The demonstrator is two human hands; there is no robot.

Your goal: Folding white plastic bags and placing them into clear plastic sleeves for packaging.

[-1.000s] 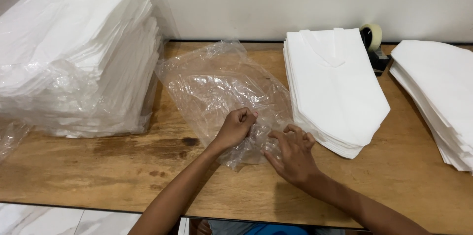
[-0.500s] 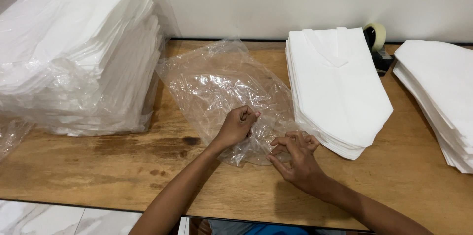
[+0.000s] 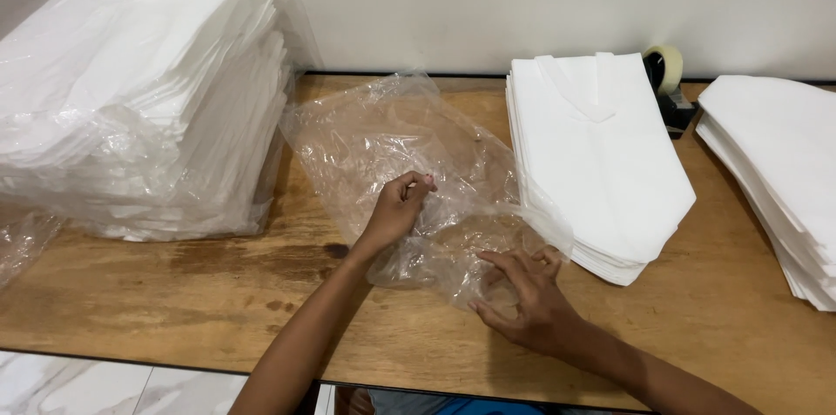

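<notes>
A crumpled clear plastic bag (image 3: 387,141) lies on the wooden table (image 3: 174,293). My left hand (image 3: 399,209) pinches a fold of the bag near its middle, fingers closed on the film. My right hand (image 3: 522,293) rests at the bag's near right corner, fingers spread and pressing on the plastic's edge. Just right of the bag sits a stack of folded white fabric pieces (image 3: 601,154), whose near left edge touches the plastic.
A tall pile of white fabric wrapped in clear plastic (image 3: 139,93) fills the left side. Another white stack (image 3: 775,171) lies at the far right. A tape dispenser (image 3: 666,75) stands by the wall. The table's front edge runs below my arms.
My left hand has lifted and pulled a fold of the bag slightly left. My right hand has slid nearer along the bag's edge, fingers spreading.
</notes>
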